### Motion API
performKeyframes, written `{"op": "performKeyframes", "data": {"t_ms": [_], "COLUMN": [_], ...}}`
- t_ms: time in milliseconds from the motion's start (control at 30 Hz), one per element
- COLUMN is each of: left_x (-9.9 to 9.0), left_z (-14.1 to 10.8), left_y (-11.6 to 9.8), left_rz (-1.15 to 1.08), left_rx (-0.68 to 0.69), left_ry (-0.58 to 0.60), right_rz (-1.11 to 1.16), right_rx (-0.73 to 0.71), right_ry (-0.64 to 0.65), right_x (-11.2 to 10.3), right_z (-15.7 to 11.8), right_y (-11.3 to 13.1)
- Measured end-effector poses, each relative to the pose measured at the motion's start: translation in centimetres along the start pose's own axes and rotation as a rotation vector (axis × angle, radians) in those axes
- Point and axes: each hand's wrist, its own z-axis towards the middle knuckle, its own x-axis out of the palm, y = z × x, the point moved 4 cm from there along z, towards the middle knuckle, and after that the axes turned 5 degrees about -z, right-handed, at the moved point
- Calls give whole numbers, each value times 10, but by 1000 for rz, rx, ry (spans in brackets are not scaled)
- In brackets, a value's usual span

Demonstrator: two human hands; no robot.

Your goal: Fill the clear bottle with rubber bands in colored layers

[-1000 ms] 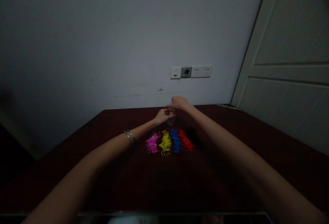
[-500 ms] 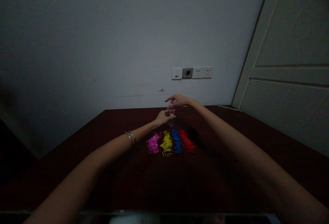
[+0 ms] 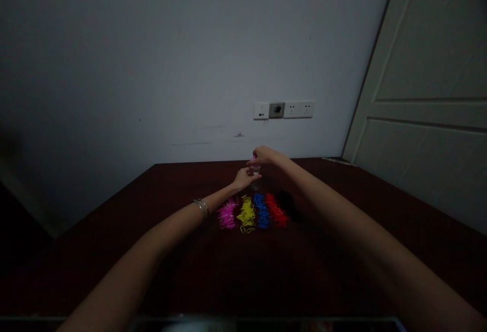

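A small clear bottle (image 3: 256,186) stands upright near the back of the dark red table. My left hand (image 3: 243,178) is closed around its middle, thumb on the near side. Over the bottle's top, my right hand (image 3: 264,155) has its fingers closed on a pink part (image 3: 254,159), which looks like the cap; the fingers partly hide it. Just in front of the bottle lie piles of small rubber bands: pink (image 3: 227,214), yellow (image 3: 247,212), blue (image 3: 262,211) and red (image 3: 276,211). A black heap (image 3: 286,202) sits beside the red pile, too dark to make out.
The table (image 3: 182,266) reaches back to a pale wall (image 3: 190,68) with a row of sockets (image 3: 284,110). A panelled door (image 3: 426,103) stands at the right. Blurred items lie along the bottom edge.
My right hand has come down onto the pink top, and its outstretched fingers have closed in. My left hand still holds the bottle, shifted slightly right and down in view.
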Motion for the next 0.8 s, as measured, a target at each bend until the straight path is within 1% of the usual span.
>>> {"op": "performKeyframes", "data": {"t_ms": [133,233,333,500,633,700,800], "left_x": [-2,-5,-6,-6,-4,-4,-4], "left_z": [1,2,3,1,-2,-3,-3], "left_y": [8,11,14,21,20,20,20], "left_rz": [30,38,17,-52,-28,-1,9], "left_rx": [16,16,28,76,126,139,148], "left_ry": [-1,5,33,41,28,2,-2], "right_rz": [46,128,229,370,479,500,436], "right_rx": [-48,-75,-60,-68,14,59,85], "right_ry": [9,24,84,199,279,274,160], "right_x": [5,6,5,-1,-1,-1,-5], "right_z": [2,2,1,-1,-5,-6,-3], "right_y": [-1,-2,-3,-1,-8,-13,-19]}}
